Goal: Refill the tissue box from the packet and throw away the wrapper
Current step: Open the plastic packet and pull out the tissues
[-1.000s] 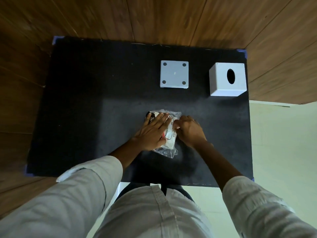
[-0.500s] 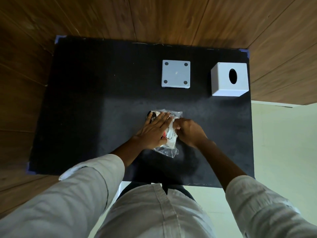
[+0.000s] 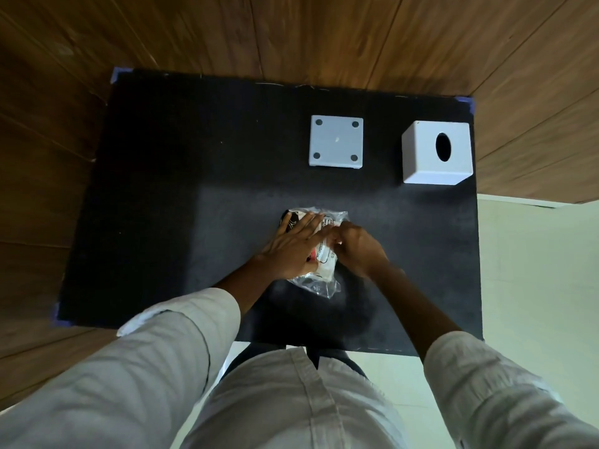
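The clear plastic tissue packet (image 3: 319, 254) is lying on the black counter (image 3: 181, 196), near its front edge. The left hand (image 3: 291, 246) is pressing flat on it, fingers spread, gripping nothing. The right hand (image 3: 358, 246) is pinching the packet's right edge. The white cube tissue box (image 3: 436, 157) and its square grey base plate (image 3: 336, 142) are sitting well apart, farther back.

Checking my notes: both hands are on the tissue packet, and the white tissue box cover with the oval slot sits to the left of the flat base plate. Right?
Not quite. The head view shows the tissue box cover to the right of the base plate, not left. The left hand and right hand are indeed on the tissue packet.
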